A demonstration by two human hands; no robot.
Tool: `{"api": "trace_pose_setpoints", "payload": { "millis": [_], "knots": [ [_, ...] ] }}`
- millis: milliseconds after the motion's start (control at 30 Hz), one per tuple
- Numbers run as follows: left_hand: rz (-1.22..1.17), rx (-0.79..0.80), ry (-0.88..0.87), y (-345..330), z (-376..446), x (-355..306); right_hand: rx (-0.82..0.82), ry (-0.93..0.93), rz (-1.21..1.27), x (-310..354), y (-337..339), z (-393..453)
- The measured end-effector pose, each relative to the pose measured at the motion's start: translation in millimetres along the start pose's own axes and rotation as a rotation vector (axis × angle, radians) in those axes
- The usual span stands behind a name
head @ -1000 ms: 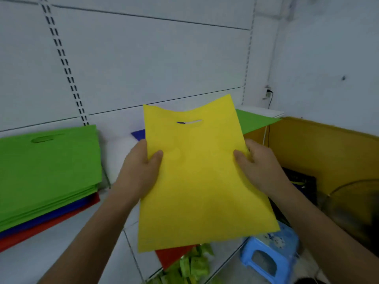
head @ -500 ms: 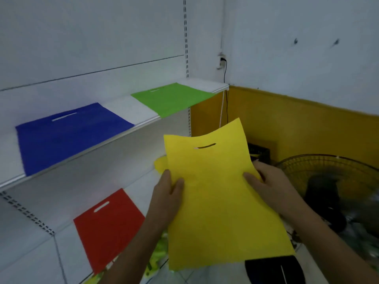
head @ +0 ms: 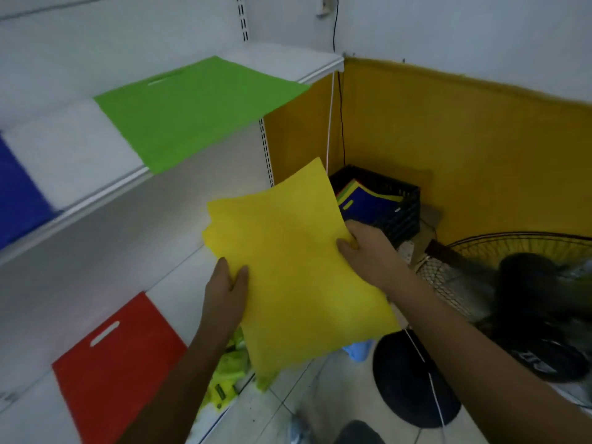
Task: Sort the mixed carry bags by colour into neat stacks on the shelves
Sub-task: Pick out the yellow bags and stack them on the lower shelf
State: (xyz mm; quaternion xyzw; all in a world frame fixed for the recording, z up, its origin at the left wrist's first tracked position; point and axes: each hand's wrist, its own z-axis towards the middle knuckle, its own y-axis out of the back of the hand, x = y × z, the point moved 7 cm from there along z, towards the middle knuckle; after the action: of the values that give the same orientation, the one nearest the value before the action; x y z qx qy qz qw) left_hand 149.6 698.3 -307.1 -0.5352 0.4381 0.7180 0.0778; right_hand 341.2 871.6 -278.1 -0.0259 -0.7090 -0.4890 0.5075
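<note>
Yellow bag (head: 298, 267) now lowered toward lower shelf (head: 179, 283), pinched by left hand (head: 226, 294) and right hand (head: 368, 254); placement imminent.

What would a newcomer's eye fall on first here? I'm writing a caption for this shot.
First the yellow bag at centre, gripped at its edges by the left hand and right hand. Then the green bag on the upper shelf and the red bag on the lower shelf, bottom left.
</note>
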Motion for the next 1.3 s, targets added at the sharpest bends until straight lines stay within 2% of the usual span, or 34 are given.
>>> {"api": "trace_pose_setpoints", "payload": {
  "millis": [200, 367, 633, 800, 933, 1100, 1300],
  "knots": [
    [0.081, 0.003, 0.207, -13, 69, 63, 0.066, -0.06, -0.101, -54, -34, 108],
    [0.172, -0.087, 0.382, -29, 126, 117, 0.157, -0.024, -0.161, -84, -81, 195],
    [0.267, -0.117, 0.597, -69, 178, 207, 0.329, 0.085, -0.363, -121, -176, 305],
    [0.339, -0.118, 0.672, -80, 188, 237, 0.413, 0.135, -0.416, -142, -215, 334],
    [0.381, -0.122, 0.698, -81, 184, 253, 0.453, 0.075, -0.407, -154, -229, 337],
    [0.439, -0.154, 0.65, -83, 199, 249, 0.431, 0.043, -0.455, -167, -227, 343],
    [0.695, -0.189, 0.696, -90, 205, 237, 0.393, 0.025, -0.544, -170, -218, 349]
  ]
}}
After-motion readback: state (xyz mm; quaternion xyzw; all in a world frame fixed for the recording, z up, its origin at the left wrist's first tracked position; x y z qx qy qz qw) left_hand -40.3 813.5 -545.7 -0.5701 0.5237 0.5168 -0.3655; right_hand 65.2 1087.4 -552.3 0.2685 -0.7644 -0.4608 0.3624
